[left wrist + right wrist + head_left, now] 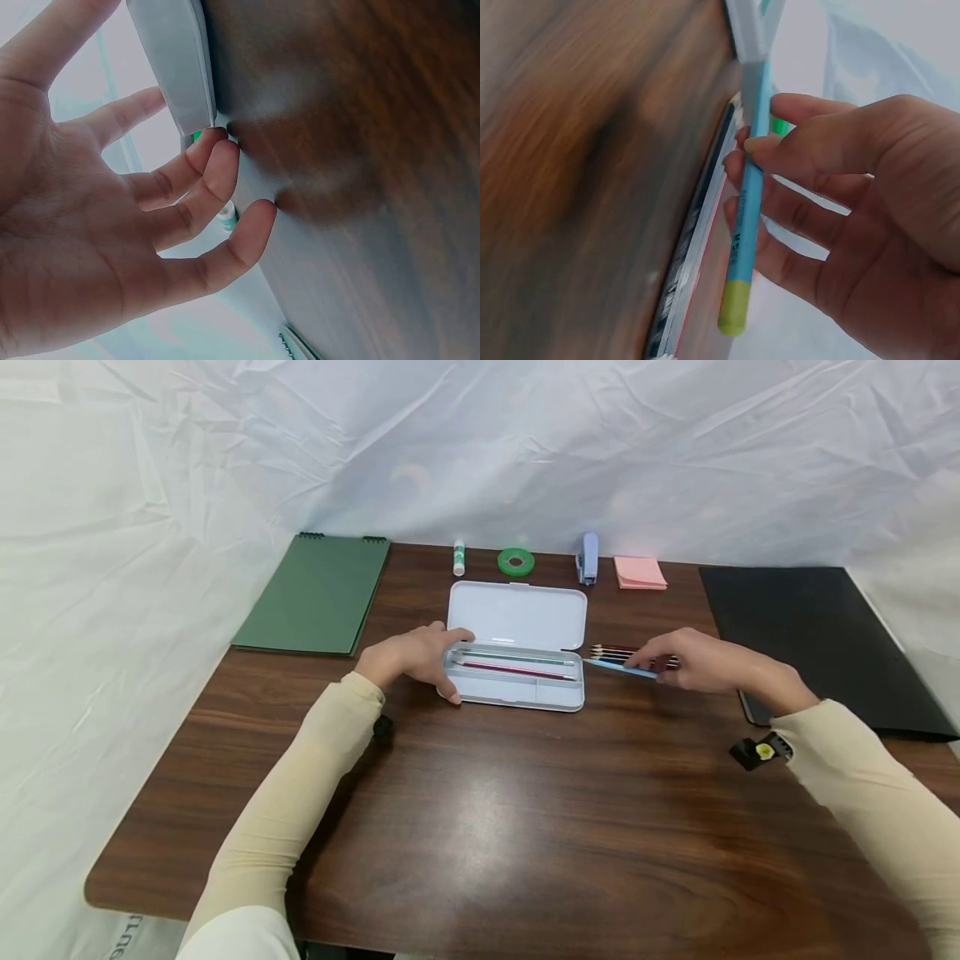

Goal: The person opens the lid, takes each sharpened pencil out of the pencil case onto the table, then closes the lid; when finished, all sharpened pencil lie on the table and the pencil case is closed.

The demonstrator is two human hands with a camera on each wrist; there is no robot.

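A pale pencil case [517, 687] lies open mid-table, its lid [517, 614] flat behind it, with a red and a green pencil in the tray. My left hand [423, 658] rests on the case's left end, thumb at the near side, fingers relaxed. In the left wrist view, the fingertips [225, 150] touch beside the case's edge [176, 67]. My right hand [663, 664] pinches a light blue pencil [621, 667] just right of the case, above several loose pencils [618, 652]. In the right wrist view, the blue pencil [748, 195] points toward the case [746, 30].
A green spiral notebook [311, 597] lies back left, a black folder [810, 635] at right. Along the back edge stand a glue stick [458, 558], green tape roll [516, 562], blue stapler [588, 558] and pink sticky notes [640, 572]. White sheeting surrounds the table.
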